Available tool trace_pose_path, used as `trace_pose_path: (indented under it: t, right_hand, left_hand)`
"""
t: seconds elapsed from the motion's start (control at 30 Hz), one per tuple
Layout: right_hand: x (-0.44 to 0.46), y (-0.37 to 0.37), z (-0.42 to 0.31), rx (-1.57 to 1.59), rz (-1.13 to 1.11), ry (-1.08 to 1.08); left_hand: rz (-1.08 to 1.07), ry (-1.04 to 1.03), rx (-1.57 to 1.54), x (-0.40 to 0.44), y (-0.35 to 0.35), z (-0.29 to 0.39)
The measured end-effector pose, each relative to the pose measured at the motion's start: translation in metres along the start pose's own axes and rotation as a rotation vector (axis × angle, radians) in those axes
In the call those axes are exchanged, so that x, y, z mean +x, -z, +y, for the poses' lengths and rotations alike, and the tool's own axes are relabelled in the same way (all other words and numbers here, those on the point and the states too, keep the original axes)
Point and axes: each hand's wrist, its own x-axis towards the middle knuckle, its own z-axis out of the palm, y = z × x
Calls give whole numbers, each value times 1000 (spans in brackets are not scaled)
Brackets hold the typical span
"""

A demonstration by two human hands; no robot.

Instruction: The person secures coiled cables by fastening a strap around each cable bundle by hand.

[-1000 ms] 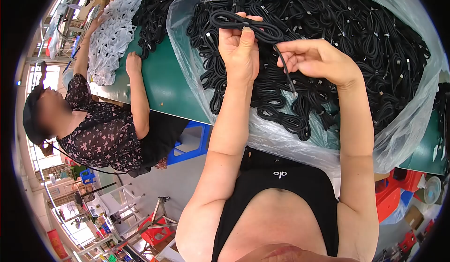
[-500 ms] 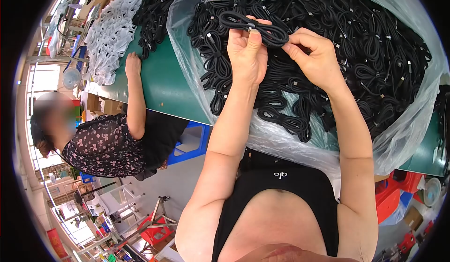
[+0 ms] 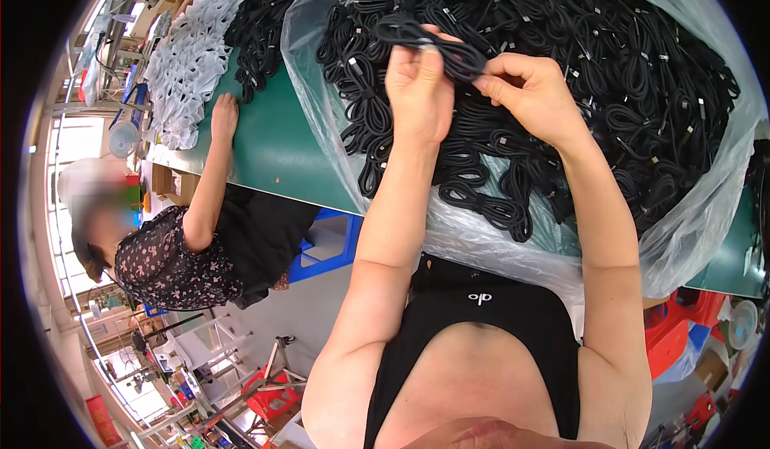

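Note:
A coiled black cable (image 3: 464, 61) is held up in front of me, above a large heap of similar bundled black cables (image 3: 626, 72). My left hand (image 3: 421, 88) grips the coil near its middle, thumb pressed on it. At the coil's right end, the thumb and fingertips of my right hand (image 3: 529, 92) are pinched on the loop. The heap lies in a wide, clear plastic bag (image 3: 321, 120) with its mouth spread. Small metal plugs show among the bundles. The held coil is slightly blurred.
A green table (image 3: 273, 140) bears the bag. Left of it lie more black cables (image 3: 269, 32) and a pile of white pieces (image 3: 188, 72). A co-worker (image 3: 176, 256) is at the table's left, one hand on its surface. A blue stool (image 3: 329, 248) stands below.
The held coil has shifted slightly and tilted, with both hands moving a little to the left. The co-worker's arm and body have shifted.

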Motion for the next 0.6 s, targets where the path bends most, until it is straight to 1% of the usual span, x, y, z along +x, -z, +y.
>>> trace_pose_path:
  t: [0.03, 0.07, 0.17, 0.23, 0.27, 0.3, 0.33, 0.43, 0.47, 0.53, 0.6]
  right_hand:
    - [0, 1, -1, -3, -10, -8]
    - [0, 3, -2, -6, -21, -15]
    - [1, 3, -6, 23, -25, -63]
    - [-1, 1, -12, 75, -16, -107]
    - [0, 1, -13, 48, -24, -117]
    - [0, 2, -13, 19, -30, -130]
    - [1, 3, -15, -12, -37, -147]
    - [1, 5, -14, -40, -86, -61]
    - [0, 6, -14, -47, -93, -89]
    - [0, 8, -18, -60, -107, -146]
    - [-1, 8, -20, 25, -71, -127]
  left_hand:
    - [-4, 46, 14, -3, -5, -3]
    - [-3, 18, 17, -4, -11, -5]
    - [-48, 27, -4, -1, -2, -2]
    - [20, -31, -23, 3, 4, -1]
    - [49, -44, -47, 5, 7, 3]
    - [34, -67, -10, 6, 9, 4]
    - [20, -55, -14, 6, 7, 4]
    - [-23, 18, 40, 1, -3, -3]
    - [-25, 60, 32, -1, -5, -5]
    - [-28, 77, 38, -1, -4, -3]
    - [-27, 74, 29, 1, -4, -2]
